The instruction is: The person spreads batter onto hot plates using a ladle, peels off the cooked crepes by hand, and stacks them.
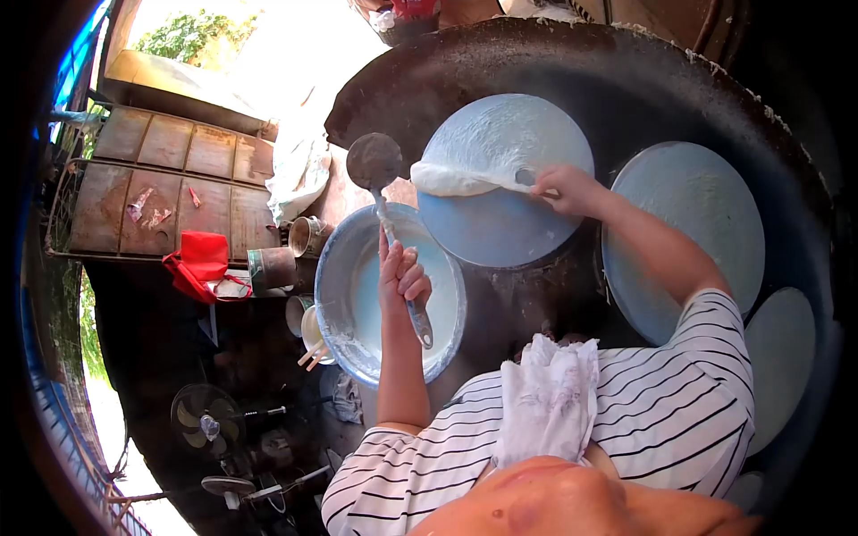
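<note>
The right hand (570, 189) pinches the rolled edge of a thin, wrinkled white sheet (514, 134) covering the far half of a smooth round disc (500, 228). The left hand (405, 275) grips a long-handled ladle (375, 163), its round bowl past a crusted basin's (333, 268) far rim.

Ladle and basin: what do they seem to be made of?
Ladle: probably metal, dull; its slim grey handle ends in a hanging hole. Basin: possibly plastic, matte; it looks pale blue-grey without metallic shine, though white smears leave that open.
</note>
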A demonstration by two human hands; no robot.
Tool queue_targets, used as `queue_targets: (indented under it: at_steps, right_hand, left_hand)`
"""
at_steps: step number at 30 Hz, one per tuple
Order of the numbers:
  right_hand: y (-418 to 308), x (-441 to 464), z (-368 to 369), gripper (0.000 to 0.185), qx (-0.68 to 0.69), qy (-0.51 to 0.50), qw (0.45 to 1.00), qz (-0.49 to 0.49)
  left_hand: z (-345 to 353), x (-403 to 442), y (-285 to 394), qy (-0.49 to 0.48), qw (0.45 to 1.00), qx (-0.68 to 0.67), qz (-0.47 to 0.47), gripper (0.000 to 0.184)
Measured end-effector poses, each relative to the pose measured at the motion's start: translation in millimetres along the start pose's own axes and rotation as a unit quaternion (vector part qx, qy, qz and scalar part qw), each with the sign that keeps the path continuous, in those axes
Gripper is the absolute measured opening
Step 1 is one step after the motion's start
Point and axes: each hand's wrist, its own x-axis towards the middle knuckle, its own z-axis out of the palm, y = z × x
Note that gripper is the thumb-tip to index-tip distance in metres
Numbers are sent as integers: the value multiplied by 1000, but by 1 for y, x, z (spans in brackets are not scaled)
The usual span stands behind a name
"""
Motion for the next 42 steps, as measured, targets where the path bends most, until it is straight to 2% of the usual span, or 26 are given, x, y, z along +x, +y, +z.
queue_targets:
  at_steps: [1, 2, 3, 4, 6, 8, 10, 13, 14, 16, 18, 20, 22, 24, 26, 28, 30, 31, 32, 33, 34, 36, 37, 38, 40, 42]
  right_hand:
    - [-8, -7, -23, 35, 43, -39, 998, 35]
    - [-7, -12, -37, 36, 87, -76, 991, 71]
    - [20, -7, -40, 38, 110, -47, 990, 75]
    - [14, 7, -41, 37, 59, -2, 985, 163]
    - [51, 40, -11, 31, 8, 82, 996, 20]
    - [9, 34, -2, 24, 41, 4, 999, -6]
    - [-17, 2, -20, 30, 48, -43, 998, 6]
    - [7, -27, -55, 43, 153, -135, 973, 104]
    - [21, -24, -48, 41, 120, -116, 979, 117]
    - [29, -16, -21, 40, 64, 57, 996, 28]
    - [-9, -34, -18, 35, 60, 25, 998, -1]
    - [-41, -67, -31, 32, 81, 2, 995, 51]
    - [-55, -83, -2, 29, 83, 187, 966, 157]
    - [-63, -86, 45, 27, -112, 294, 942, 115]
    - [-95, -94, 70, 26, -138, 215, 962, 96]
    - [-147, -116, 74, 28, -166, 188, 960, 128]
    - [-179, -147, 89, 34, -112, 273, 946, 130]
    - [-197, -136, 104, 35, 40, 350, 918, 182]
    - [-206, -101, 131, 28, 148, 400, 884, 191]
    - [-202, -65, 167, 29, 207, 400, 878, 162]
    - [-225, -22, 186, 36, 378, 338, 826, 245]
    - [-206, 56, 259, 31, 391, 322, 817, 275]
    - [-190, 90, 290, 28, 454, 349, 770, 280]
    - [-164, 114, 330, 27, 406, 410, 772, 267]
    - [-181, 112, 346, 23, 487, 464, 664, 325]
    - [-215, 82, 355, 21, 518, 499, 624, 306]
  left_hand:
    - [-2, -9, 7, 23, 997, 73, 19, 39]
    - [-3, -8, 11, 49, 992, 109, 27, 40]
    - [-7, -3, 14, 72, 986, 144, 35, 41]
    - [-11, 6, 16, 90, 979, 178, 44, 43]
    - [-15, 29, 5, 93, 978, 171, 69, 45]
    - [-14, 37, 4, 126, 963, 219, 97, 45]
    - [-15, 11, 9, 137, 949, 270, 87, 51]
    - [-21, -5, 16, 162, 891, 417, 74, 58]
    - [-30, -11, 9, 178, 883, 430, 60, 58]
    - [-47, 2, -26, 177, 872, 455, 42, 58]
    - [-55, -19, -52, 199, 841, 504, 15, 59]
    - [-58, -38, -44, 153, 859, 488, -9, 61]
    - [-52, -34, -42, 166, 847, 506, -5, 61]
    - [-62, -33, -48, 163, 853, 496, -5, 62]
    - [-74, -33, -60, 145, 835, 530, 18, 64]
    - [-75, -65, -51, 102, 820, 563, 3, 65]
    - [-77, -90, -13, 12, 874, 486, 20, 66]
    - [-78, -90, 12, -15, 887, 458, 46, 67]
    - [-71, -85, 36, -110, 877, 458, 91, 66]
    - [-43, -88, 52, -101, 887, 444, 80, 60]
    - [-38, -87, 60, -103, 914, 388, 66, 58]
    - [-41, -84, 87, -125, 951, 281, 39, 53]
    - [-46, -78, 103, -179, 956, 232, 24, 51]
    - [-54, -79, 113, -225, 959, 174, 6, 50]
    - [-72, -95, 132, -247, 963, 103, -16, 49]
    - [-72, -101, 151, -245, 963, 99, -45, 49]
